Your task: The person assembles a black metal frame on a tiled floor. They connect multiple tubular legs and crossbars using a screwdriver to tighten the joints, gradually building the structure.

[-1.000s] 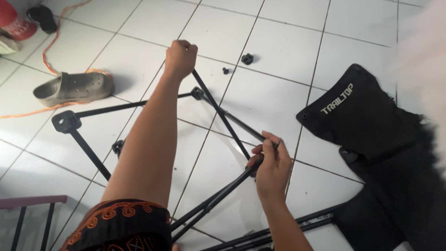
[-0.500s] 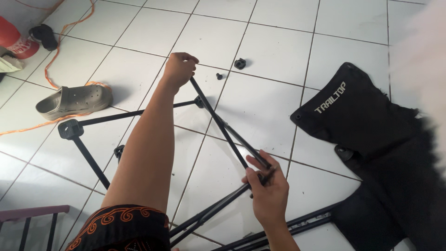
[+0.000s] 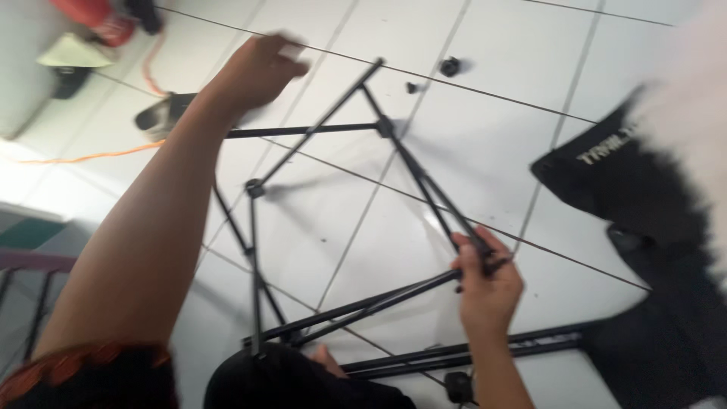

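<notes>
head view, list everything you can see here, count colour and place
folding frame of thin rods: one, black, spread over the white floor tiles at centre
fabric bag: one, black with pale lettering, on the floor at right
small loose parts: two, black, on a tile near the top, past the frame
sandal: one, grey-black, on the floor at upper left, partly behind the arm
cord: one, orange, running along the floor at left
red object: one, blurred, top left corner
floor: white tiles with dark grout lines
left hand: one, blurred, raised above the frame's far end; contact cannot be told
right hand: one, fingers closed round a rod joint at centre right
</notes>
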